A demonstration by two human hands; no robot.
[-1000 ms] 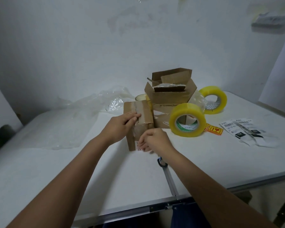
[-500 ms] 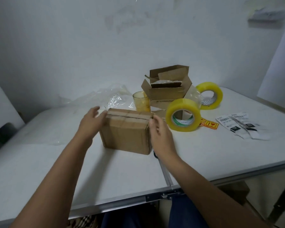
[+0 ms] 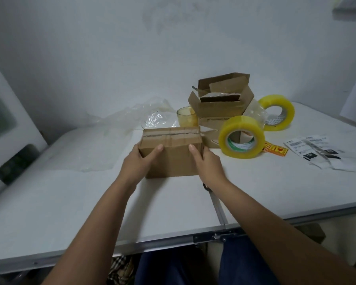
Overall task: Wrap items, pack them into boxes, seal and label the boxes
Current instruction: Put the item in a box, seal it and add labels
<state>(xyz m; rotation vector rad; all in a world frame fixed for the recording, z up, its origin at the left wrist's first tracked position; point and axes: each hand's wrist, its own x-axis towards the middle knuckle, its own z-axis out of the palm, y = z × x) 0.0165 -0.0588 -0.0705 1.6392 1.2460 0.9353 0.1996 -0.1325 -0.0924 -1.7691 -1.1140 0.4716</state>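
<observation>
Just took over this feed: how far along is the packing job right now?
Done: one box is closed, with tape over its top seam. In hand: the left hand and right hand grip that box from both sides on the table. Left: it shows no label, and the labels lie loose at the right. The open box behind, beside a glass and tape roll, is unsealed.

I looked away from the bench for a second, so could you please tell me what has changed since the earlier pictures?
The sealed box, stood on end a second ago while both hands worked on its tape, now lies flat with the taped seam on top. The left hand and right hand now grip its two ends. The tape rolls, open boxes, glass and labels stayed put.
</observation>
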